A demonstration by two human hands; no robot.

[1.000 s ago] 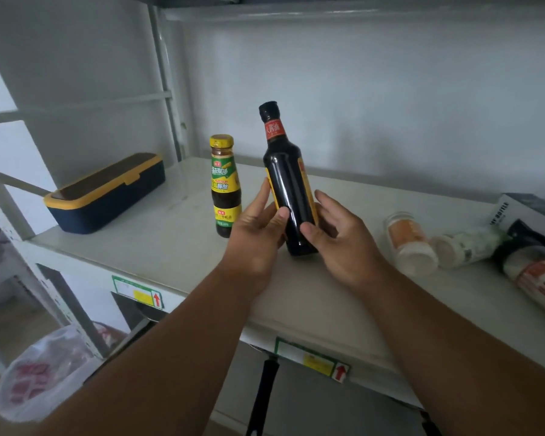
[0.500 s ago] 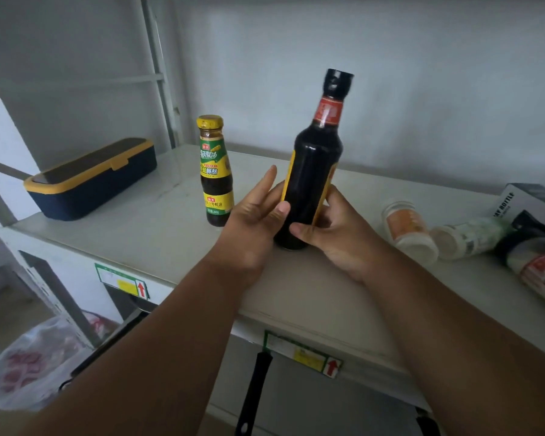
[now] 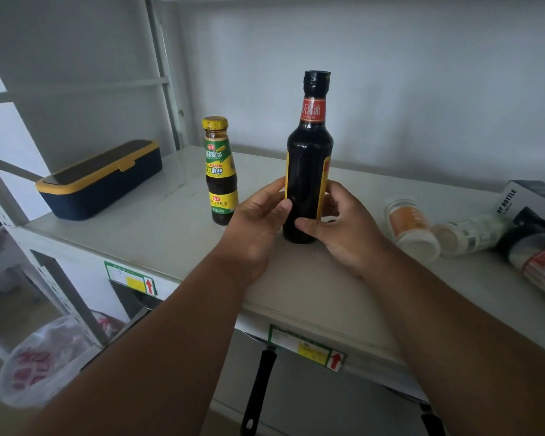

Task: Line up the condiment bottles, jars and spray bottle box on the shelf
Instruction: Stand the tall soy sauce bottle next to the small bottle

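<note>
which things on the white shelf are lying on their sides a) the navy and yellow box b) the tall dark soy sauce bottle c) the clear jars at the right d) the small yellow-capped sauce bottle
c: the clear jars lie tipped over, while both bottles stand upright.

The soy bottle point(image 3: 309, 171), centre frame, has a red neck band with Chinese characters. The oyster sauce bottle point(image 3: 220, 171) to its left reads "260g". The box point(image 3: 529, 199) at right edge shows "BOTTLE". Shelf-edge stickers point(image 3: 307, 347) carry red arrows.
</note>
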